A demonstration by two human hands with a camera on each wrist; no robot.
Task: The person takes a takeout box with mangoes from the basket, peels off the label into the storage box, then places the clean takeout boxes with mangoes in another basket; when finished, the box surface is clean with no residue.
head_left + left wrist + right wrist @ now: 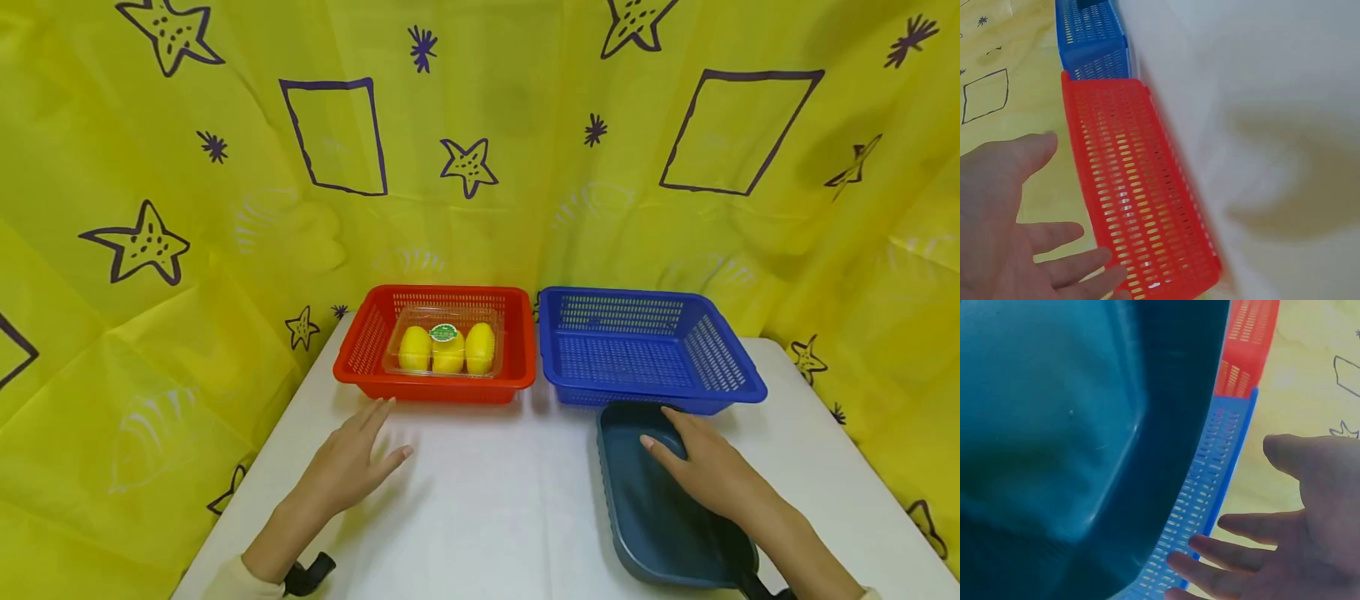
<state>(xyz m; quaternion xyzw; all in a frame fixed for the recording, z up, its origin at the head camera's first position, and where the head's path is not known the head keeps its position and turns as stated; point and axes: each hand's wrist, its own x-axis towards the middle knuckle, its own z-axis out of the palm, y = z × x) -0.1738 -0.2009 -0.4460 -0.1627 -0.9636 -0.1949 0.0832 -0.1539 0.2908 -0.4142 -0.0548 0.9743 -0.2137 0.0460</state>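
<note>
In the head view my left hand [351,460] hovers over the white table just in front of the red basket [442,388], fingers spread and holding nothing. Inside that basket lies a clear plastic box [405,315] with a green label, containing three yellow oval fruits [480,348]. My right hand [708,462] is above the dark teal tray [645,533], its fingers extended and nothing in its grasp. The right wrist view has the tray [1054,425] large and close, with the right hand [1329,519] apart from it. Behind the tray stands the blue basket [622,358].
The two baskets stand side by side at the back of the white table [480,508]. A yellow patterned curtain [517,225] hangs behind and on both sides. The tray's far end is close to the front of the blue basket.
</note>
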